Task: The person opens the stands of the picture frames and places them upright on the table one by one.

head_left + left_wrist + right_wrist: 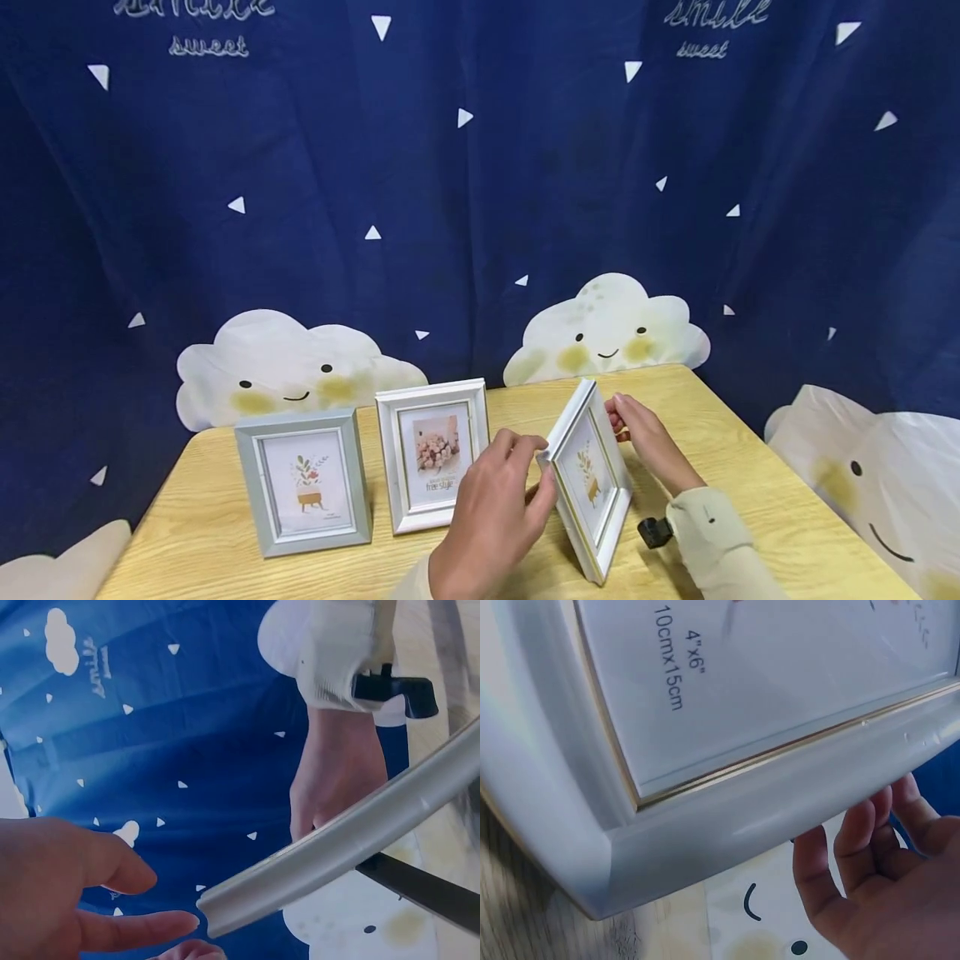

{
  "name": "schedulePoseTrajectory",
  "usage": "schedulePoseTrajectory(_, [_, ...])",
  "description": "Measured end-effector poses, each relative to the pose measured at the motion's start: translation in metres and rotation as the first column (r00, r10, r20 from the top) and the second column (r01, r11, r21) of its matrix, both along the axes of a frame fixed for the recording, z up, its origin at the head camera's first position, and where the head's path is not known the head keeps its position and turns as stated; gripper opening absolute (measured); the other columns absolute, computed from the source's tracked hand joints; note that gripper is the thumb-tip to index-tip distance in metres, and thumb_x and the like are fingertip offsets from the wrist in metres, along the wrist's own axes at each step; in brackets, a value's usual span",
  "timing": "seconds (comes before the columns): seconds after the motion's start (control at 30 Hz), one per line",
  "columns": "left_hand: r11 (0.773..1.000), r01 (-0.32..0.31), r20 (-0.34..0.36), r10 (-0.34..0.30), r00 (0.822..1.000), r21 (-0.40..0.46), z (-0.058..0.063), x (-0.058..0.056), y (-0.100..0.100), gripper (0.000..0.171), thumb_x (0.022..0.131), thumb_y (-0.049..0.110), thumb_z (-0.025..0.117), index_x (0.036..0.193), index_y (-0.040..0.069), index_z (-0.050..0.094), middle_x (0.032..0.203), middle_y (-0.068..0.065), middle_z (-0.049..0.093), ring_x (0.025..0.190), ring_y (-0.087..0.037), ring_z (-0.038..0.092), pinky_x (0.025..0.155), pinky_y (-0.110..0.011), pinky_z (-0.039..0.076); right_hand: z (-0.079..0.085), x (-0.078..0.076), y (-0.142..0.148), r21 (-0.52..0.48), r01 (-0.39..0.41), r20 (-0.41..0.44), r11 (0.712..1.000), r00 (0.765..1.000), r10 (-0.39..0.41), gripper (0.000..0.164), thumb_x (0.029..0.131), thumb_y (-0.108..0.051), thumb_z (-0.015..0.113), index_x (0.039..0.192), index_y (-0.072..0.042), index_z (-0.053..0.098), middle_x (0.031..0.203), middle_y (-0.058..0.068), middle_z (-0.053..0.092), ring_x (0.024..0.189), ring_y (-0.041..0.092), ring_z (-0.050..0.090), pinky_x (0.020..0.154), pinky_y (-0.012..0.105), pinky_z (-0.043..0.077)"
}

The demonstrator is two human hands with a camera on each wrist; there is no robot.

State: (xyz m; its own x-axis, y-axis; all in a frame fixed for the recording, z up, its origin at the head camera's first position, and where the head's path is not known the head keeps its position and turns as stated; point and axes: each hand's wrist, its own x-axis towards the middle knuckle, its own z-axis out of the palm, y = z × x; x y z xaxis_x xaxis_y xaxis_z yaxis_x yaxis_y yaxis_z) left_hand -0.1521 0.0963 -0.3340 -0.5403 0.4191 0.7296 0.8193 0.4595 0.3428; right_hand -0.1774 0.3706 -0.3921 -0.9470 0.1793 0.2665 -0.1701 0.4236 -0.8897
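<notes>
A white picture frame point(588, 479) with a thin gold inner line stands angled on the table, holding a print of a plant in an orange pot. My left hand point(495, 504) is at its left edge, forefinger and thumb close to the upper corner; in the left wrist view the fingers point(142, 930) reach toward the frame's end. On the far side, my right hand point(645, 437) has bent fingers at the opposite edge. The right wrist view shows those fingertips lined up along the border, partly hidden. A black support leg point(420, 889) sticks out behind the frame.
A grey-blue frame point(306, 483) stands on the wooden table point(187, 517) at the left. Beside it, a white frame point(431, 454) with a flower picture is partly covered by my left hand. A dark blue curtain point(315, 167) with clouds and triangles hangs behind.
</notes>
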Motion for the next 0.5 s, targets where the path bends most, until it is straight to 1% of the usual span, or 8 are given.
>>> schedulePoseTrajectory(0.2, [1.000,0.026,0.000,-0.026,1.000,-0.013,0.0010,0.0077,0.0004,0.023,0.083,0.019,0.068,0.105,0.011,0.068,0.097,0.002,0.059,0.083,-0.012,0.058,0.069,-0.025,0.050,0.0029,-0.0016,-0.0001,-0.013,0.028,0.018,1.000,0.999,-0.028,0.048,0.106,-0.035,0.031,0.100,0.005,0.057,0.084,0.015,0.056,0.075,0.022,0.054,0.067,0.034,0.049])
schedulePoseTrajectory(0.37, [0.998,0.061,-0.012,-0.061,0.998,-0.015,0.0012,0.0106,0.0006,0.024,0.084,0.018,0.068,0.106,0.010,0.067,0.097,0.002,0.061,0.083,-0.011,0.059,0.069,-0.026,0.050,0.0044,-0.0011,-0.0006,-0.012,0.033,0.038,0.999,0.999,-0.032,0.050,0.106,-0.037,0.031,0.097,0.004,0.057,0.081,0.014,0.057,0.072,0.022,0.055,0.065,0.034,0.049])
schedulePoseTrajectory(0.5, [0.998,0.065,-0.016,-0.065,0.998,-0.023,0.0013,0.0112,0.0006,0.024,0.084,0.018,0.067,0.107,0.010,0.067,0.098,0.001,0.062,0.083,-0.011,0.061,0.070,-0.025,0.051,0.0045,-0.0008,0.0004,0.010,0.027,0.035,1.000,0.999,-0.027,0.049,0.106,-0.037,0.031,0.096,0.003,0.058,0.082,0.016,0.058,0.073,0.024,0.056,0.064,0.033,0.049])
